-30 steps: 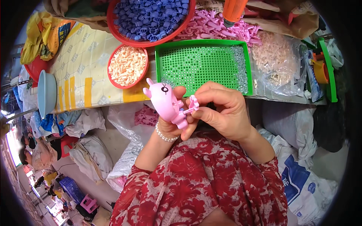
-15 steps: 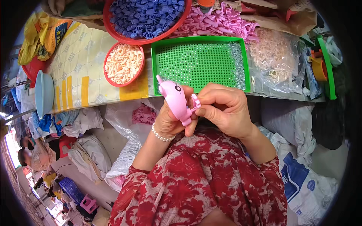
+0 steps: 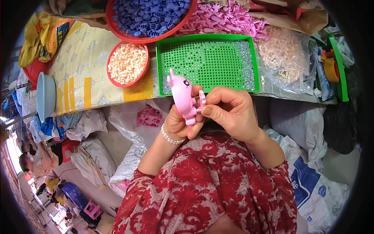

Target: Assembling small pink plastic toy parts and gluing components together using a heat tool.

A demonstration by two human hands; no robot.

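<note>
Toy body: pink toy body, eared, one dark eye visible, held upright with a slight tilt in front of the near table edge. Left hand is wrapped round it from behind and below; some of its fingers are hidden by the toy. Right hand pinches a small pink part between thumb and forefinger, a narrow grip, just beside the toy's open side. Contact at the joint cannot be made out (fingertips and part crowd together there).

Surroundings: behind the hands, green perforated tray, grey metallic bits along its right side. Toy's ears and the right knuckles block sight of stretches of its near wall. Small red bowl of peach pieces to the tray's left; large red basin of blue parts beyond that. Pink parts heap at the tray's far side; clear bag of pale pieces to its right, closing off that flank. Light-blue basin at the table's left end. Below the table: clear plastic with pink pieces, grey sack at right.
</note>
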